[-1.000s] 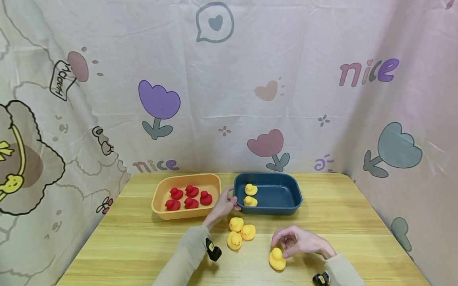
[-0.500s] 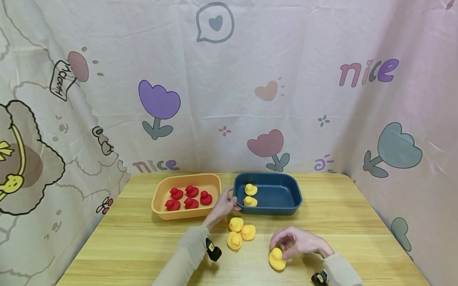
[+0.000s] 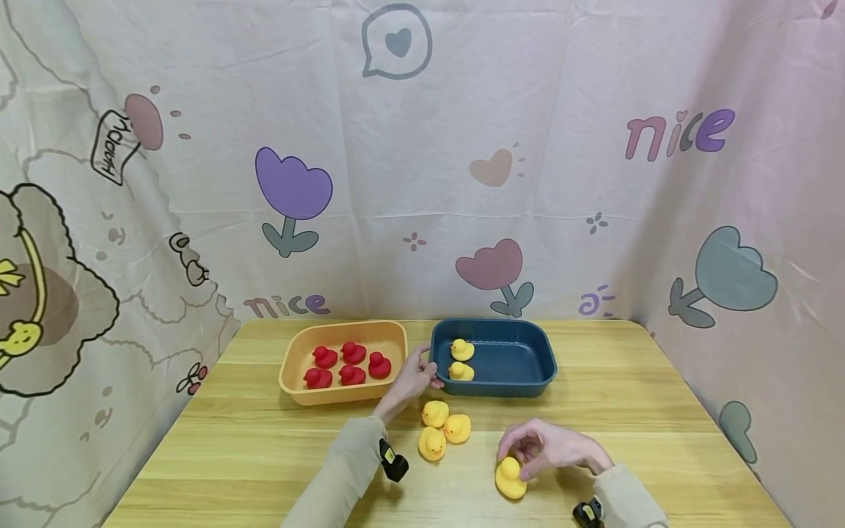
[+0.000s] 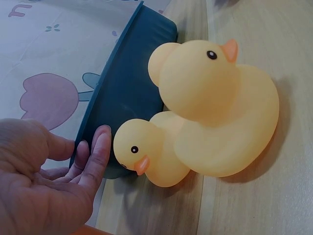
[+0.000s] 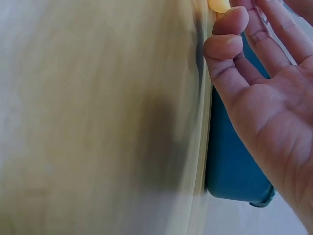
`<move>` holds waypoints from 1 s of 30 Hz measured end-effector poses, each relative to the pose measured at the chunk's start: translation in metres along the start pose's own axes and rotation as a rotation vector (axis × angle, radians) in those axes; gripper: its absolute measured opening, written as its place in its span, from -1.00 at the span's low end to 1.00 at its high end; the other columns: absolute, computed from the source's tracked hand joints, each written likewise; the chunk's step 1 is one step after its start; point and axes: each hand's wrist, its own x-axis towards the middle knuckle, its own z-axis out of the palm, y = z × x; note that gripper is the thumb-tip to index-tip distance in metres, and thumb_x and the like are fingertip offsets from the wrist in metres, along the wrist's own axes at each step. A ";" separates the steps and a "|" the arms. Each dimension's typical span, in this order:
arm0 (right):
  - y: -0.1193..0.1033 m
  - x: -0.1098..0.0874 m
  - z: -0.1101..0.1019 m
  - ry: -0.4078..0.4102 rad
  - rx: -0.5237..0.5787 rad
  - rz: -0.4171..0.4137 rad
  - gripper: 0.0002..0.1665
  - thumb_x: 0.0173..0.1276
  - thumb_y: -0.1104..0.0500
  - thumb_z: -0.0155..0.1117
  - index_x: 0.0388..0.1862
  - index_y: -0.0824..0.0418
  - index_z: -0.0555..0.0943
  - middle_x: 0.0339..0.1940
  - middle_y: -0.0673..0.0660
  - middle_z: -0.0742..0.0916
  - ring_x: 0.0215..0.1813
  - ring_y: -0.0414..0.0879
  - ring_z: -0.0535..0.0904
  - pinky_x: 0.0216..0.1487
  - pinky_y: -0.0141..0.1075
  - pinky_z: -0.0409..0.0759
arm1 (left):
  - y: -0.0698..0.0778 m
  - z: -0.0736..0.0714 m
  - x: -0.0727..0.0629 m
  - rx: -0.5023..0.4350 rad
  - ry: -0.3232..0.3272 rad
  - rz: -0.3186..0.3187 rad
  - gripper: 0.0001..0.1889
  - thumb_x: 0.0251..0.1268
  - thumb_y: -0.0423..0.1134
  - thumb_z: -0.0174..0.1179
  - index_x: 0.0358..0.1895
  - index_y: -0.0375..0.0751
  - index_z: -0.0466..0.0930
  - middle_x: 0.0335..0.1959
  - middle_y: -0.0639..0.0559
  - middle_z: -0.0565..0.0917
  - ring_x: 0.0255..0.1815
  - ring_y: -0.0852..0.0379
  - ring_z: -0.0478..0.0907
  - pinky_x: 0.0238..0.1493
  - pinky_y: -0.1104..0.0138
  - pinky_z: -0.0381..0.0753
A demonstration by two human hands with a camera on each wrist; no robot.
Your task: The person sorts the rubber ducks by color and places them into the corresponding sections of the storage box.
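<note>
My left hand (image 3: 414, 374) pinches the left rim of the blue tray (image 3: 511, 389); the left wrist view shows its fingers (image 4: 96, 159) against that edge. Two yellow rubber ducks (image 3: 463, 350) sit inside the tray at its left. My right hand (image 3: 554, 446) is at a lone yellow rubber duck (image 3: 511, 480) near the front of the table, thumb on its right side and fingers behind it. In the right wrist view the fingers curl, and only a sliver of yellow duck (image 5: 219, 5) shows beyond them. Three more yellow ducks (image 3: 433, 444) stand clustered in front of the trays.
An orange-yellow tray (image 3: 330, 396) with several red rubber ducks (image 3: 353, 375) stands left of the blue one. The wooden table (image 3: 218, 455) ends at a printed curtain (image 3: 396, 183) behind and at the sides.
My right hand has shifted slightly left, closer round the lone yellow duck. The left hand, the trays and the other ducks keep their places.
</note>
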 end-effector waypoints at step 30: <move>-0.012 0.003 -0.003 0.186 -0.114 0.018 -0.69 0.20 0.35 0.40 -0.05 0.31 0.65 -0.20 0.39 0.63 -0.32 0.06 0.48 -0.27 -0.52 0.55 | -0.002 -0.001 0.002 -0.003 -0.004 -0.006 -0.44 0.52 -0.47 -0.07 0.51 -0.49 0.07 -0.33 -0.30 0.59 -0.30 -0.23 0.75 -0.12 0.09 0.81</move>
